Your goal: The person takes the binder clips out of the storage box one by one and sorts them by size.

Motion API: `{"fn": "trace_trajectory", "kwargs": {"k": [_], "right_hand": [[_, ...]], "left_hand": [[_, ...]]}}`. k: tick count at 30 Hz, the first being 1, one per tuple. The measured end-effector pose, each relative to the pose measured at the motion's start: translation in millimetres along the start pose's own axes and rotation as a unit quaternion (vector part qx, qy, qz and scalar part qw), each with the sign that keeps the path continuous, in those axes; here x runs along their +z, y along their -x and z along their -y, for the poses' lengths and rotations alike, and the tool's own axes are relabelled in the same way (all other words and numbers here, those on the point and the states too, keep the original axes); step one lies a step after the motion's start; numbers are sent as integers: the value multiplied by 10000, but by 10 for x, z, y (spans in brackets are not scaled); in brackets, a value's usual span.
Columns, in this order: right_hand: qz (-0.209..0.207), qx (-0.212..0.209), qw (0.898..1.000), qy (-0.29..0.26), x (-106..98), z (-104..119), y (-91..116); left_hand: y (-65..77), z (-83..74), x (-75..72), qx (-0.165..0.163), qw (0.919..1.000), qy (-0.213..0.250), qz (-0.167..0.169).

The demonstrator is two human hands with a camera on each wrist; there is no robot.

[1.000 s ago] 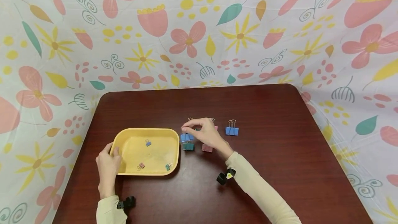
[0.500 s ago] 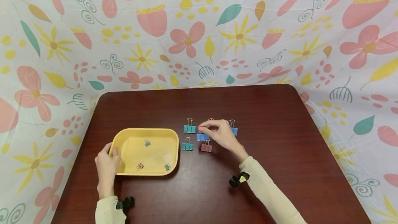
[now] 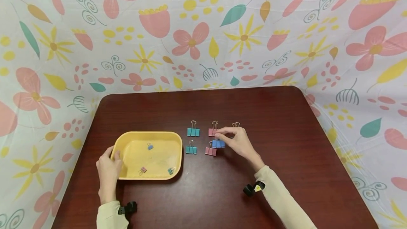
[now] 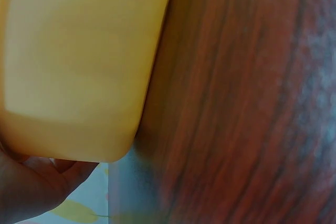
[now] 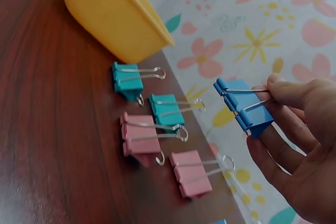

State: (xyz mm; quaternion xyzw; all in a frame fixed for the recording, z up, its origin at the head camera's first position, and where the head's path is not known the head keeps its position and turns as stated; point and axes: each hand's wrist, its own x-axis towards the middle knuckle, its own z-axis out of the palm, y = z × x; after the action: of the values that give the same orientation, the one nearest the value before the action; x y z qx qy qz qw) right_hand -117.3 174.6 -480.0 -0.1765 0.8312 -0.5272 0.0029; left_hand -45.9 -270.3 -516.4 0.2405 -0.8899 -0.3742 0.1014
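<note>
Mostly hiding a rear clip (image 3: 236, 124), right grip (image 3: 239, 142) pinches blue clip (image 3: 218, 144); left grip (image 3: 109, 169) holds tray (image 3: 155, 162)

You are holding a blue binder clip (image 5: 244, 99) aloft by its wire handle (image 5: 249, 91) and gripping a yellow tray (image 3: 159, 156) containing 3 small clips (image 3: 150, 147).

On the brown table (image 3: 203, 204), we find one yellow bin (image 3: 155, 158), two teal clips (image 3: 193, 132), two pink clips (image 3: 210, 151) and one mostly hidden clip (image 3: 236, 124).
</note>
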Motion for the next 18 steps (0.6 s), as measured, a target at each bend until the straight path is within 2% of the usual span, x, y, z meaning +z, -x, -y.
{"fn": "trace_trajectory", "kwargs": {"k": [8, 13, 18], "right_hand": [[-197, 226, 9995, 117, -136, -187, 174], [-91, 460, 9988, 140, -215, -272, 288], [-11, 612, 9973, 403, -244, -371, 369]], "left_hand": [[2, -3, 4, 27, 10000, 3, 23], [1, -9, -10, -15, 10000, 17, 21], [-2, -3, -7, -61, 10000, -14, 72]]}}
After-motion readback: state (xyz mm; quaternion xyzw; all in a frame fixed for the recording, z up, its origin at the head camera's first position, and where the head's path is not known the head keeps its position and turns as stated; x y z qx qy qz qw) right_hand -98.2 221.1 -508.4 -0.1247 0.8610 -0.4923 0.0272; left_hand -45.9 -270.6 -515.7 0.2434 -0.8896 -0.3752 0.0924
